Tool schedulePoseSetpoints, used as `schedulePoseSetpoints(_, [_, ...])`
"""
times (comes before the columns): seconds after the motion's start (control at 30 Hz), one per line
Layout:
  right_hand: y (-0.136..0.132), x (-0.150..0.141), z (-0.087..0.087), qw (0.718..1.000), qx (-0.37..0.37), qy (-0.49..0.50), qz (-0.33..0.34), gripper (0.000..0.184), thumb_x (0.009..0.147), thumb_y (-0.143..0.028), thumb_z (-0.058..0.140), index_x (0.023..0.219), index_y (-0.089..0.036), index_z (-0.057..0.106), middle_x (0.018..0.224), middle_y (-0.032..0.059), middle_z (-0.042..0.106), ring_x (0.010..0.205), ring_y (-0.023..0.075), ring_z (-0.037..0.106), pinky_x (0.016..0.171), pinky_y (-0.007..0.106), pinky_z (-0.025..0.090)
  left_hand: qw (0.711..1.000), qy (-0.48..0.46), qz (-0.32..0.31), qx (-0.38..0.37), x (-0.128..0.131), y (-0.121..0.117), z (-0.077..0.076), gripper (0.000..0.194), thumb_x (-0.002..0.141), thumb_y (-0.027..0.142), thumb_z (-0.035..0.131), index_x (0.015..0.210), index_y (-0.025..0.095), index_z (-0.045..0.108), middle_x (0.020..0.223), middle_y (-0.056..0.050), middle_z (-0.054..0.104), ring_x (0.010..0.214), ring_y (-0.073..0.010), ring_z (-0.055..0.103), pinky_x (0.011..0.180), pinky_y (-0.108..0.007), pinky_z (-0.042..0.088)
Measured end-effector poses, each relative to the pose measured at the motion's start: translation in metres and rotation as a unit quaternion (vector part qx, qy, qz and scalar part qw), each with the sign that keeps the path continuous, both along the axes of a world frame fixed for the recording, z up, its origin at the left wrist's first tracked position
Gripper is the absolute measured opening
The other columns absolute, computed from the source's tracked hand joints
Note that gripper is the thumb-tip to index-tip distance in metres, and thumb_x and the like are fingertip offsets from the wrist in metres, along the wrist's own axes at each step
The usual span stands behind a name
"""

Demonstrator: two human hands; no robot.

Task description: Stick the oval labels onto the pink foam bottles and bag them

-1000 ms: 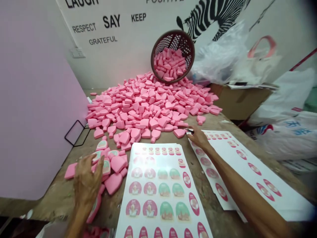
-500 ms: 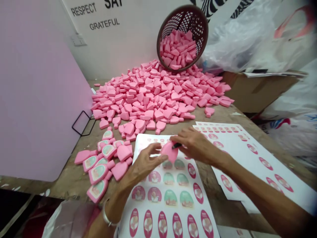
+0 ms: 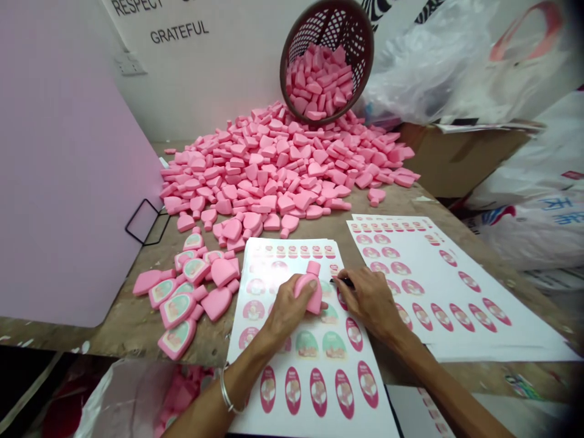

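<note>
1. A pink foam bottle shape [image 3: 309,289] lay on a printed label sheet [image 3: 301,423], held beneath the left hand [image 3: 287,307], its fingers pressed together over the foam
2. Just beside it, the right hand [image 3: 371,301] had its fingers pinching a small black tool [image 3: 345,281] near the sheet
3. Left of the sheet lay labelled foam pieces [image 3: 177,310]
4. Farther off, a heap of bare pink foam pieces [image 3: 274,164] spread from a tilted plastic basket [image 3: 365,36]; another printed sheet [image 3: 456,353] lay to the right

head-worn view, facing forward and down, close above left hand [image 3: 287,310], right hand [image 3: 371,301], and wooden bench [image 3: 123,331]
</note>
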State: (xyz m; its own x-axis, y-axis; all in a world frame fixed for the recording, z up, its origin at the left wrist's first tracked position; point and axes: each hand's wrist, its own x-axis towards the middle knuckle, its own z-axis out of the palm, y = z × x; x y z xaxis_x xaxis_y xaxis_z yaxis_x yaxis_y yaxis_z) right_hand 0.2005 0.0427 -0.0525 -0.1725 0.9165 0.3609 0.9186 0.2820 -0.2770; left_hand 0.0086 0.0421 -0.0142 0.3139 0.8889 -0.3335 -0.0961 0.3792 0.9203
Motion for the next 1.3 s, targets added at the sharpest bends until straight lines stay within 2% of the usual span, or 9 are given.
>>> schedulePoseSetpoints(0.17, [-0.004,-0.003,-0.004,1.0,0.02,-0.017,-0.001,0.018,0.092,-0.027,0.049,0.082,-0.018,0.06,0.08,0.0052,0.067,0.076,0.0202,0.055,0.071,0.034,0.031,1.0,0.009,-0.003,0.015,0.008,0.0,-0.008,0.043,0.082,0.054,0.057,0.099,0.014,0.054,0.082,-0.007,0.061,0.073,-0.0219,0.07,0.062,-0.029,0.055])
schedulePoseSetpoints(0.4, [0.0,0.0,-0.005,0.995,-0.025,0.093,-0.01,0.013,0.086,-0.028,0.055,0.077,-0.02,0.06,0.069,0.0022,0.062,0.068,0.0182,0.054,0.067,0.031,0.034,1.0,0.011,-0.013,0.017,0.007,0.0,-0.015,0.044,0.084,0.055,0.054,0.102,0.014,0.052,0.086,-0.007,0.06,0.078,-0.0235,0.07,0.07,-0.034,0.057])
schedulePoseSetpoints(0.63, [0.0,0.002,-0.004,0.992,-0.044,0.12,0.001,0.014,0.086,-0.029,0.055,0.075,-0.021,0.058,0.07,0.0018,0.061,0.069,0.018,0.054,0.067,0.03,0.036,0.999,0.01,-0.016,0.031,0.006,0.0,-0.017,0.043,0.085,0.055,0.053,0.101,0.015,0.052,0.087,-0.006,0.059,0.077,-0.0232,0.07,0.068,-0.035,0.057])
schedulePoseSetpoints(0.83, [-0.006,0.0,-0.007,0.998,0.049,0.032,-0.015,0.013,0.087,-0.026,0.055,0.077,-0.019,0.06,0.072,0.0029,0.063,0.071,0.0191,0.054,0.069,0.033,0.032,0.999,0.009,-0.018,0.035,0.006,0.0,-0.016,0.04,0.087,0.054,0.051,0.1,0.015,0.05,0.086,-0.005,0.058,0.077,-0.0228,0.07,0.069,-0.034,0.057])
schedulePoseSetpoints(1.07, [-0.005,0.0,-0.016,0.997,0.048,0.048,-0.021,0.012,0.088,-0.029,0.056,0.081,-0.02,0.06,0.076,0.0023,0.065,0.074,0.0192,0.054,0.071,0.033,0.032,0.999,0.011,-0.017,0.026,0.006,0.001,-0.017,0.039,0.086,0.054,0.052,0.097,0.016,0.049,0.085,-0.004,0.057,0.077,-0.0231,0.071,0.067,-0.033,0.057])
schedulePoseSetpoints(1.3, [0.002,-0.003,-0.013,0.995,-0.002,0.084,0.053,0.015,0.089,-0.03,0.056,0.076,-0.021,0.058,0.074,0.0015,0.064,0.073,0.0176,0.053,0.071,0.033,0.033,0.999,0.007,-0.019,0.03,0.005,0.001,-0.017,0.041,0.086,0.054,0.052,0.1,0.016,0.05,0.09,-0.007,0.059,0.078,-0.0228,0.071,0.068,-0.034,0.057])
